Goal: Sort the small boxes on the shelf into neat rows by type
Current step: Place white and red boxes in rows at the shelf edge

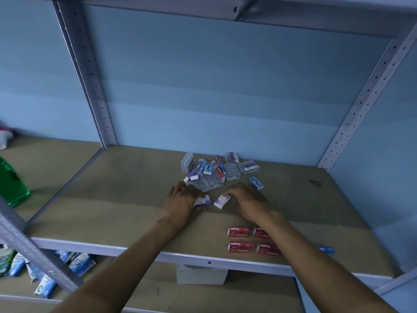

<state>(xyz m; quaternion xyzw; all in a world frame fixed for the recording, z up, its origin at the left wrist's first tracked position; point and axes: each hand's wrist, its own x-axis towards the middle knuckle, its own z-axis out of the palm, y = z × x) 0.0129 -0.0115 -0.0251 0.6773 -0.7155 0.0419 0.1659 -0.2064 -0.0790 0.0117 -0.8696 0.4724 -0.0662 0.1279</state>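
Observation:
A jumbled pile of small boxes (pixel 213 171) lies at the back of the brown shelf (pixel 112 206): clear plastic, purple-white, blue and red ones. My left hand (pixel 182 201) holds a purple-white box (pixel 203 201) between thumb and fingers. A second purple-white box (pixel 222 201) is pinched at its far end by my right hand (pixel 244 199). Both boxes rest on the shelf just in front of the pile. Several red staples boxes (pixel 239 231) lie in two rows near the front edge, partly hidden by my right forearm.
One blue box (pixel 256 182) lies alone right of the pile, another (pixel 327 249) by the front edge. A rubber band (pixel 315 182) lies at the right. A green bottle (pixel 12 184) stands on the left shelf. A white box (pixel 202 275) and blue-white packs (pixel 45 274) sit below.

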